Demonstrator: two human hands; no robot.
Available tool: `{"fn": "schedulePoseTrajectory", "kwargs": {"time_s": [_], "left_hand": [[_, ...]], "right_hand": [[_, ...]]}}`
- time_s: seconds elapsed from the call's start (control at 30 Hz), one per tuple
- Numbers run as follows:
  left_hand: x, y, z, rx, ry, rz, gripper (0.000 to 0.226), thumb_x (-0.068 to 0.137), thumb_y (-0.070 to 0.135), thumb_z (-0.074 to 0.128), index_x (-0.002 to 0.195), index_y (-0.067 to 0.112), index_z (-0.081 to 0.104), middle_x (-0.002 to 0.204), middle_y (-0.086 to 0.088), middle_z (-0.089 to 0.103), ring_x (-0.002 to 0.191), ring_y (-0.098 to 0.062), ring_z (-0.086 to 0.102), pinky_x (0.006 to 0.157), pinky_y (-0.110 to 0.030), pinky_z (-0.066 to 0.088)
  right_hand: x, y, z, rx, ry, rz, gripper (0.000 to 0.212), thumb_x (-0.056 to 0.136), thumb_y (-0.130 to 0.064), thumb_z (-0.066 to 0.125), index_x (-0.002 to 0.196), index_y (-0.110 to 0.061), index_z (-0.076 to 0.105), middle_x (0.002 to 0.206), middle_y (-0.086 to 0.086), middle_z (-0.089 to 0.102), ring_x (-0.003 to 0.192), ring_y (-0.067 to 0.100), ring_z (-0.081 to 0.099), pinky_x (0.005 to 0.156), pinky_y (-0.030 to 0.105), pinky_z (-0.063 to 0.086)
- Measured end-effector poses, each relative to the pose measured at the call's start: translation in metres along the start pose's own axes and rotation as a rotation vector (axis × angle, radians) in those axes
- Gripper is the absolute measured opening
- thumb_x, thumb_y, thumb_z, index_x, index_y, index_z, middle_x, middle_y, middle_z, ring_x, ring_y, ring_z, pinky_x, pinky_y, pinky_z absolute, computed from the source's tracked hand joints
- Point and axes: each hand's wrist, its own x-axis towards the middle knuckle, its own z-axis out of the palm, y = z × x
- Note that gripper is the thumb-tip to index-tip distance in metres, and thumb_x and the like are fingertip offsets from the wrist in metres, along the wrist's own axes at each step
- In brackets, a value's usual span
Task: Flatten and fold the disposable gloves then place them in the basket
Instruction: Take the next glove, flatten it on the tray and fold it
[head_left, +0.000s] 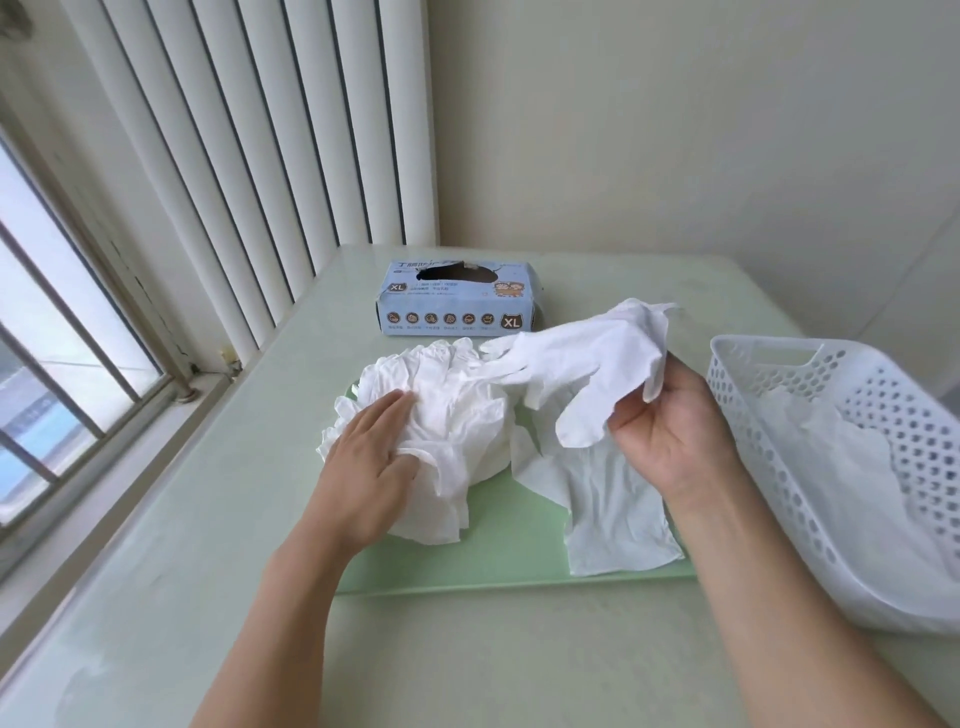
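The table (519, 665) in front of me is pale green and glossy, set into a corner with a cream wall behind it and vertical blinds (249, 130) over the barred window on my left. On the table lies a darker green mat (519, 561), its near edge running across between my forearms.

At my right, on the table's edge, stands the white perforated basket (831, 467), tilted a little toward me, with some white gloves lying inside it.

On the mat's left half is the pile (457, 415) of crumpled white gloves. My left hand (371, 467) rests on it with the palm down and the fingers straight, pressing the heap, grasping nothing.

Just beside the pile, on the mat's right half, one flat glove (613, 509) lies spread out, cuff toward me.

Above that, I have a lifted glove (587, 358) in the air, its fingers pointing left over the pile. My right hand (670, 436) pinches it near the cuff end, thumb and fingers curled round a fold of the thin material.

At the back of the table, well apart from the mat, sits the blue box (460, 301), marked XL, its top opening torn open and dark.
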Motion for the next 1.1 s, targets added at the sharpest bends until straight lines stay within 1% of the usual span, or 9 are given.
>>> {"fn": "schedulePoseTrajectory", "kwargs": {"time_s": [0.13, 0.27, 0.37, 0.57, 0.67, 0.77, 0.87, 0.97, 1.1], "left_hand": [[-0.010, 0.016, -0.026, -0.194, 0.030, 0.015, 0.101, 0.055, 0.027, 0.053, 0.153, 0.040, 0.037, 0.161, 0.014, 0.031, 0.150, -0.009, 0.022, 0.124, -0.047, 0.022], [-0.024, 0.066, -0.031, -0.150, 0.106, 0.242, 0.095, 0.062, 0.049, 0.063, 0.153, 0.041, 0.035, 0.160, 0.020, 0.028, 0.150, 0.001, 0.019, 0.118, -0.029, 0.020], [-0.023, 0.115, 0.007, -0.199, -0.046, 0.348, 0.089, 0.071, 0.046, 0.084, 0.149, 0.036, 0.043, 0.145, 0.022, 0.050, 0.137, 0.002, 0.044, 0.112, -0.023, 0.038], [-0.006, 0.141, 0.041, -0.632, 0.009, 0.164, 0.017, 0.096, 0.007, 0.066, 0.103, 0.018, 0.077, 0.094, -0.007, 0.077, 0.092, -0.019, 0.074, 0.077, -0.033, 0.060], [-0.002, 0.146, 0.032, -0.587, -0.108, 0.169, 0.023, 0.104, 0.020, 0.057, 0.095, 0.017, 0.078, 0.089, -0.013, 0.076, 0.085, -0.028, 0.074, 0.072, -0.039, 0.062], [0.002, 0.150, 0.025, -0.608, -0.173, 0.136, 0.028, 0.105, 0.022, 0.053, 0.092, 0.013, 0.076, 0.082, -0.010, 0.077, 0.076, -0.027, 0.074, 0.061, -0.035, 0.059], [0.002, 0.154, 0.025, -0.651, -0.189, 0.128, 0.036, 0.103, 0.030, 0.055, 0.082, 0.008, 0.075, 0.080, -0.012, 0.076, 0.071, -0.025, 0.070, 0.066, -0.033, 0.052], [-0.002, 0.161, 0.026, -0.645, -0.172, 0.169, 0.040, 0.103, 0.028, 0.056, 0.071, 0.012, 0.075, 0.072, -0.001, 0.073, 0.064, -0.016, 0.066, 0.063, -0.027, 0.048], [-0.005, 0.163, 0.021, -0.652, -0.211, 0.285, 0.029, 0.101, 0.031, 0.061, 0.097, 0.006, 0.075, 0.096, -0.018, 0.076, 0.085, -0.033, 0.073, 0.073, -0.044, 0.055]], "right_hand": [[-0.003, -0.002, 0.002, 0.020, -0.018, 0.001, 0.024, 0.075, -0.010, 0.072, 0.099, -0.008, 0.071, 0.089, 0.004, 0.076, 0.080, 0.012, 0.074, 0.071, 0.024, 0.061], [-0.006, -0.002, -0.001, -0.004, -0.117, 0.023, 0.059, 0.059, -0.006, 0.090, 0.116, -0.006, 0.072, 0.095, 0.006, 0.076, 0.084, 0.013, 0.075, 0.078, 0.026, 0.061], [-0.012, 0.007, 0.006, -0.172, -0.189, 0.040, 0.078, 0.063, -0.020, 0.092, 0.136, -0.025, 0.061, 0.098, 0.003, 0.073, 0.086, 0.013, 0.071, 0.087, 0.031, 0.057], [-0.035, 0.009, 0.034, -0.760, -0.098, -0.128, 0.025, 0.079, -0.018, 0.073, 0.098, -0.003, 0.070, 0.081, 0.010, 0.073, 0.068, 0.019, 0.069, 0.061, 0.027, 0.056], [-0.037, -0.005, 0.028, -1.201, 0.066, -0.425, 0.041, 0.083, -0.033, 0.081, 0.071, 0.000, 0.060, 0.059, 0.003, 0.052, 0.053, 0.015, 0.048, 0.052, 0.029, 0.043], [-0.037, -0.023, 0.024, -1.414, 0.149, -0.636, 0.045, 0.082, -0.042, 0.081, 0.057, -0.017, 0.052, 0.070, -0.005, 0.042, 0.063, 0.011, 0.040, 0.062, 0.027, 0.036], [-0.042, -0.039, 0.027, -1.202, 0.028, -0.444, 0.034, 0.087, -0.041, 0.074, 0.074, -0.010, 0.070, 0.088, 0.004, 0.063, 0.084, 0.017, 0.059, 0.085, 0.033, 0.044], [-0.053, -0.046, 0.029, -0.901, -0.073, -0.218, 0.039, 0.088, -0.035, 0.071, 0.097, 0.003, 0.068, 0.092, 0.018, 0.068, 0.084, 0.025, 0.063, 0.078, 0.038, 0.050], [-0.069, -0.051, 0.035, -0.951, -0.171, -0.169, 0.036, 0.083, -0.017, 0.070, 0.112, 0.006, 0.069, 0.104, 0.021, 0.074, 0.091, 0.027, 0.071, 0.082, 0.031, 0.058]]}}
